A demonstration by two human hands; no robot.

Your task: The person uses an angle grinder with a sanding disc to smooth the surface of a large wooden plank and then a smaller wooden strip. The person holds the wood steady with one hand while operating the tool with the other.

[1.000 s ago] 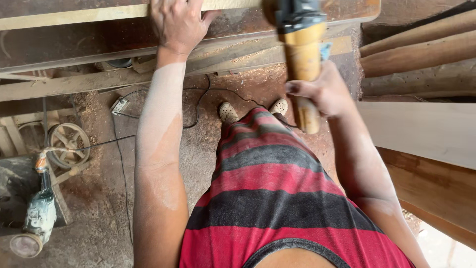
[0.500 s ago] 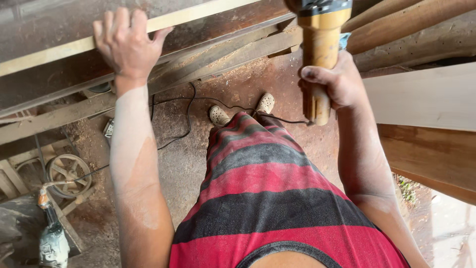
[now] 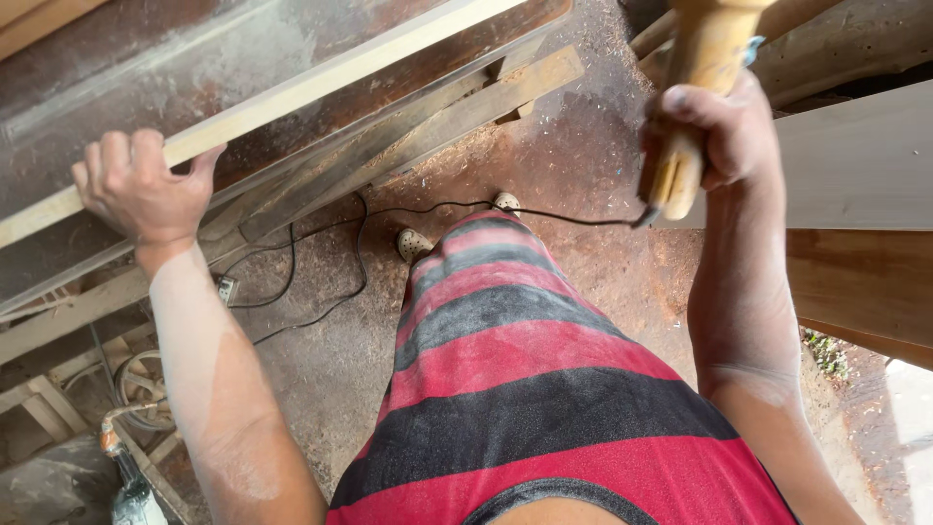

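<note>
Here your left hand [image 3: 141, 190] grips the near edge of the plank [image 3: 321, 83]; your right hand [image 3: 719, 136] is clenched round the yellow tool [image 3: 695, 92]; its cord [image 3: 544, 216] trails to the floor.

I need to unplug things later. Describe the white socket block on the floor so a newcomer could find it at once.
Start at the long pale board gripped by the left hand. Just below that wrist, on the sawdust floor, lies the socket block. It is the only small white box, with black cable looping away.
</note>
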